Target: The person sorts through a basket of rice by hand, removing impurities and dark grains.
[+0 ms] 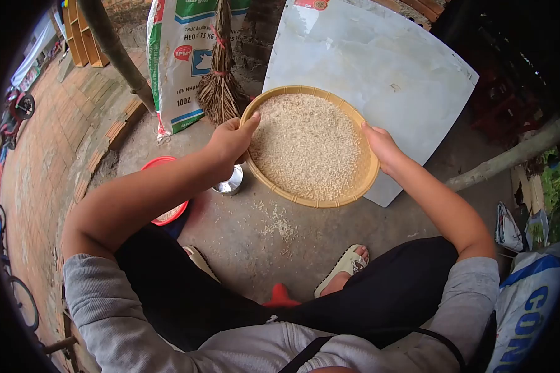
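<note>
A round woven winnowing basket (317,202) is held up in front of me, with a broad layer of pale rice grains (305,143) in it. My left hand (231,140) grips its left rim, thumb over the edge. On the right rim my right hand (382,148) is closed in the same way. Most fingers of both hands are hidden under the basket. Below my left forearm stand a metal bowl (230,181) and a red basin (179,213) with some grain in it, both partly covered. Loose grains (279,225) lie scattered on the floor under the basket.
A printed feed sack (179,81) and a straw broom (221,96) lean at the back. A large pale board (379,74) stands behind the basket. A wooden pole (510,158) slants in at right, above another sack (532,304). My sandalled feet are on the concrete floor (230,248).
</note>
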The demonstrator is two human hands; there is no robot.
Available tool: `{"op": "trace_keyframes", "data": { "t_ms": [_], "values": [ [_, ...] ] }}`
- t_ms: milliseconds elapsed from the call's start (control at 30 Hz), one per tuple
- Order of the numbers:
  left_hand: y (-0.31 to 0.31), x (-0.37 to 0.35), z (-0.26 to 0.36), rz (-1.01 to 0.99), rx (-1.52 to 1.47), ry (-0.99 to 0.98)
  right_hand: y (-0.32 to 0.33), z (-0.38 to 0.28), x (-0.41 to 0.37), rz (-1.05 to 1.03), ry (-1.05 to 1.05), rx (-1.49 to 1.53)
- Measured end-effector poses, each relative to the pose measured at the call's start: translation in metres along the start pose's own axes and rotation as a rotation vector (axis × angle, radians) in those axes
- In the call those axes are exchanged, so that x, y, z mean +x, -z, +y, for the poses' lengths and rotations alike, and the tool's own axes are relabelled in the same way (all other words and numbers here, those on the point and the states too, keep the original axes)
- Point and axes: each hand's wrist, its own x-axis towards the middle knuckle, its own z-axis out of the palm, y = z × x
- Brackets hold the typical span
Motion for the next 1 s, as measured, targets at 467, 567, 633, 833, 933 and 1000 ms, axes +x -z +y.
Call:
{"op": "trace_keyframes", "data": {
  "t_ms": [467, 567, 633, 833, 933, 1000],
  "values": [
    [0.022, 0.022, 0.007, 0.029, -0.161, 0.038, -0.030, -0.002, -0.030, 0.022, 0.069, -0.234],
    [0.045, 0.042, 0.005, -0.009, -0.165, 0.157, -0.038, -0.013, -0.039, -0.171, -0.031, -0.165],
    [0.017, 0.019, -0.001, 0.104, -0.191, 0.084, -0.014, -0.010, -0.015, -0.133, -0.035, -0.171],
    [0.013, 0.019, 0.000, 0.073, -0.150, 0.067, -0.012, 0.009, -0.006, 0.096, 0.067, -0.050],
    [0.045, 0.047, 0.000, -0.028, -0.132, 0.117, -0.032, -0.003, -0.036, -0.212, -0.086, -0.123],
    [0.032, 0.039, -0.009, 0.011, -0.144, 0.099, -0.017, -0.011, -0.026, -0.141, -0.053, -0.164]
  ]
}}
